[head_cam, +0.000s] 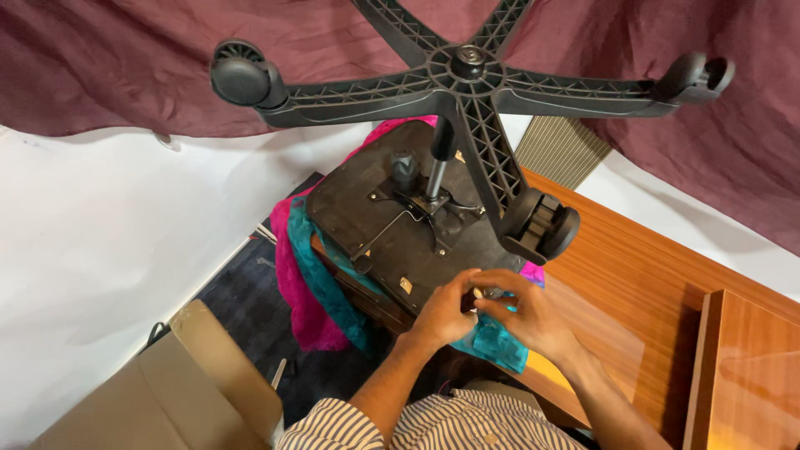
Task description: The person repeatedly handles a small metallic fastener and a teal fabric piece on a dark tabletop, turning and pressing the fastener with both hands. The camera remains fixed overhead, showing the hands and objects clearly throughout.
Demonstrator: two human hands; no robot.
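An office chair lies upside down on the wooden desk [633, 275], its dark seat underside [400, 233] facing up. The black five-arm wheel base [467, 71] with castors rises toward me on the metal column [439, 171]. My left hand [446, 310] and my right hand [521, 312] meet at the near edge of the seat. Their fingers pinch a small metal part [480, 293] there. Teal cloth [492, 337] and pink cloth [296, 283] lie under the seat.
A maroon curtain [125, 58] hangs along the white wall behind. An open cardboard box [167, 392] stands on the dark floor at lower left. A raised wooden panel [746, 367] sits at the right of the desk. A castor [546, 225] hangs close above my hands.
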